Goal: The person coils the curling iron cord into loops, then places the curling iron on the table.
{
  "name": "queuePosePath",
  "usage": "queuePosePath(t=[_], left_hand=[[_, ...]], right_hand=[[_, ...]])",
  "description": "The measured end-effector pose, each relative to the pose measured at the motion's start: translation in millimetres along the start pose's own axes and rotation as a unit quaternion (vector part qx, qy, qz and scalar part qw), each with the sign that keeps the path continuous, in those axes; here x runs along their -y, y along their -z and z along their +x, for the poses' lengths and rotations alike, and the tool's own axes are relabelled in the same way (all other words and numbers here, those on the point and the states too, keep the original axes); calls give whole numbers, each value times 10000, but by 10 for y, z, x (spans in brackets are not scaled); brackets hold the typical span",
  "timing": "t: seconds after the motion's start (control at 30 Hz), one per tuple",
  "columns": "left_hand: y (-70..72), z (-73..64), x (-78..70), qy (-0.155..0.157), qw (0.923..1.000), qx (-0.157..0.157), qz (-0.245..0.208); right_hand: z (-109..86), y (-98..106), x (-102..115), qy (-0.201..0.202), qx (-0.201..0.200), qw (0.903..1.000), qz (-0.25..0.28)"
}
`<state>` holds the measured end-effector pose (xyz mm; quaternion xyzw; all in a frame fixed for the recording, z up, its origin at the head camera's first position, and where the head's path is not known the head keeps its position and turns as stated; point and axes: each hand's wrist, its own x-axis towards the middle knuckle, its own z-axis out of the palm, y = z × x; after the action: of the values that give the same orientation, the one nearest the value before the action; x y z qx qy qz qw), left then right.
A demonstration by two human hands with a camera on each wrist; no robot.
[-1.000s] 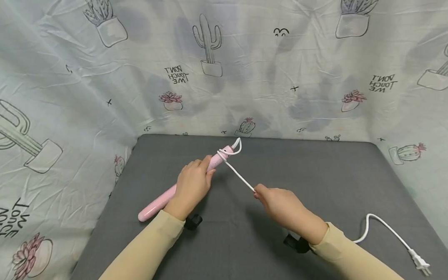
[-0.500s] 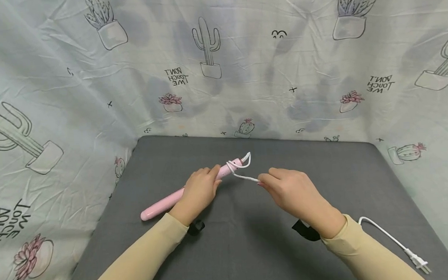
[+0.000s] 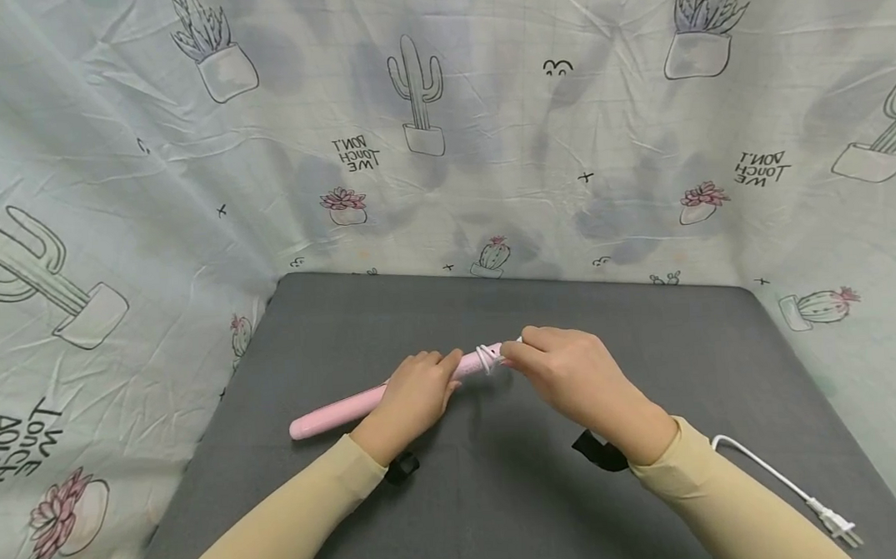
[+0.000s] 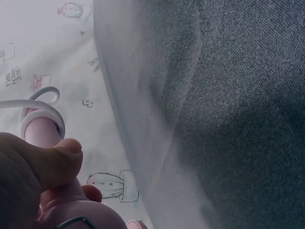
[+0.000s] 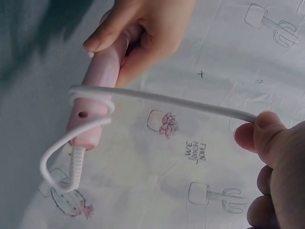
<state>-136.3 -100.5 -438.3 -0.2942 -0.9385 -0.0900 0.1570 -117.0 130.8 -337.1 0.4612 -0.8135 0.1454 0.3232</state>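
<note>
Flat table [image 3: 684, 352], dark grey with woven texture, far corners rounded, far edge running left to right. Near right: white two-pin plug [image 3: 834, 519] lies on it, prongs nearward; white cord [image 3: 764, 464] trails from plug toward far left, bending.

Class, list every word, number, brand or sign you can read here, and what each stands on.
"DON'T TOUCH WE": patterned cloth, three times, mirrored in the head view.
"+": small cross marks, same cloth.
Lettering in the left wrist view: too small and blurred to read.
Pink wand, white plug: no readable text.
</note>
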Motion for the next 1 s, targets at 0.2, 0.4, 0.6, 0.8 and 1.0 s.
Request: queuePosePath(t=[0.2, 0.4, 0.6, 0.8, 1.0], left_hand=[[-9, -30, -54, -152, 9998, 93, 98], [-37, -75, -103, -348, 9991, 215, 95], [-42, -103, -118, -697, 9971, 292, 4], [-14, -126, -116, -1183, 9927, 226, -86], [-4, -181, -92, -1565, 9870, -4, -368]], right_hand=[[50, -55, 63, 126, -52, 9999, 58], [41, -101, 19, -101, 148, 9998, 20], [-8, -114, -140, -524, 252, 9981, 198], [-52, -146, -315, -917, 430, 9940, 420], [-128, -180, -481, -1677, 1066, 9761, 880]])
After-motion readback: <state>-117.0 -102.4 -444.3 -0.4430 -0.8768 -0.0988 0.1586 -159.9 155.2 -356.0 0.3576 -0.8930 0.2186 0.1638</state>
